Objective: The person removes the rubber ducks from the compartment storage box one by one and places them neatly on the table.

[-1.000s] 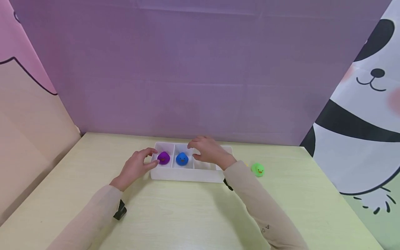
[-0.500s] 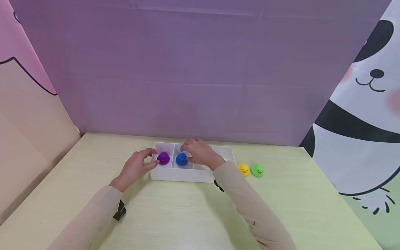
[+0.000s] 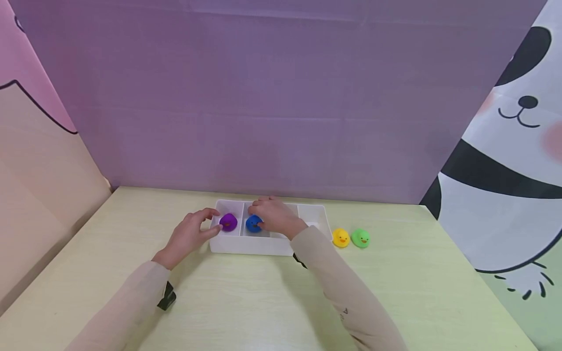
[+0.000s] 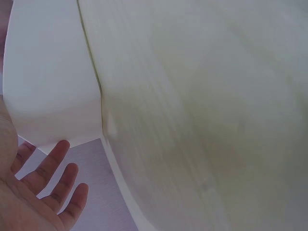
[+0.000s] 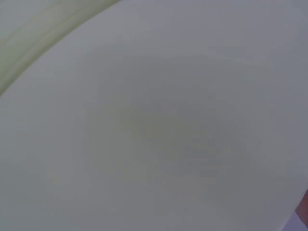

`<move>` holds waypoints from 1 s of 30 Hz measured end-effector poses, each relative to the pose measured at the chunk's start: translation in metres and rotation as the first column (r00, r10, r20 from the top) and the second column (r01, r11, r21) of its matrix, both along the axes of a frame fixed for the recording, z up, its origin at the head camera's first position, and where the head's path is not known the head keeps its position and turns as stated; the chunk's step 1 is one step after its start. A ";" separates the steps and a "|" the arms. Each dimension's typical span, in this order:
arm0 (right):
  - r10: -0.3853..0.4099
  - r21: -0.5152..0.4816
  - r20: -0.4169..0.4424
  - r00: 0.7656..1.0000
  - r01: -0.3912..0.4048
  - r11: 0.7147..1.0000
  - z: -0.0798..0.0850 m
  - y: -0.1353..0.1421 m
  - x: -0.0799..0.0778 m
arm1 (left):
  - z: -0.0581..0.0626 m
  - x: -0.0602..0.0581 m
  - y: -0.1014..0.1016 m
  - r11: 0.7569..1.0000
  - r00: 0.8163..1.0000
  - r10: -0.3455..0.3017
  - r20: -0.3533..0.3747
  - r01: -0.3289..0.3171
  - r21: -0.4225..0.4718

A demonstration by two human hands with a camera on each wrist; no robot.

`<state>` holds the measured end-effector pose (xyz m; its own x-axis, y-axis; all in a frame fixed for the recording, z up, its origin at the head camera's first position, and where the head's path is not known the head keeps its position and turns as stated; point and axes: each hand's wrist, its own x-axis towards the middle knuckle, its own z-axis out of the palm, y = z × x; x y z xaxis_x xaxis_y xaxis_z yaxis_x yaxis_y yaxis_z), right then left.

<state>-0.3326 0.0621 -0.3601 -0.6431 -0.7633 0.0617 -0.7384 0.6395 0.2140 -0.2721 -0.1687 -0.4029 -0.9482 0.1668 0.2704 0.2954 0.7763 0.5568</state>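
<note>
Far L, 9 to 10 o'clock, there's a pink & beige print (image 3: 41,161) beside the tabletop (image 3: 219,302). Your beige L sleeve (image 3: 123,304) comes in from 7 o'clock w/ a black gadget (image 3: 167,296) at the wrist. Your L hand (image 3: 186,237) is at the 9 o'clock end of the white tray (image 3: 250,246), fingers apart & loosely bent, index & thumb by the rim; L wrist cam shows its fingers spread round the tray's corner. The tray's nr the far side of the tabletop, long side facing you, compartments in a row. Purple duck (image 3: 227,223) sits in the 9 o'clock compartment, just beside your L thumb; can't tell if they touch.

Next compartment, twd 3 o'clock: blue duck (image 3: 252,224). Your R hand (image 3: 274,215) curls round it, thumb at its R side, fingers over the back; can't tell how firm the grip is. R wrist cam's mostly a blurred pale surface, w/ a bit of hand at the 4 o'clock corner. Behind, at 12, hangs a purple sheet (image 3: 263,97).

Your R sleeve (image 3: 347,292) comes in from 5 o'clock, dark lettering on it, 2nd black gadget (image 3: 299,261) under the wrist. Yellow duck (image 3: 341,238) is on the tabletop just off the tray's 3 o'clock end; green duck (image 3: 361,238) just beside it at its 3 o'clock. Both upright, beaks twd 6. Far R, 2 to 3 o'clock: panda print (image 3: 518,170).
</note>
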 end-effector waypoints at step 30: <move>-0.043 0.075 0.031 0.999 0.041 0.996 -0.003 -0.010 -0.002 | 0.002 0.001 0.000 1.000 1.000 -0.009 -0.004 0.010 0.010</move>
<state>-0.3350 0.0522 -0.3631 -0.6754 -0.7373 -0.0151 -0.7186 0.6533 0.2385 -0.2714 -0.1691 -0.4013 -0.9455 0.1731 0.2757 0.3049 0.7677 0.5636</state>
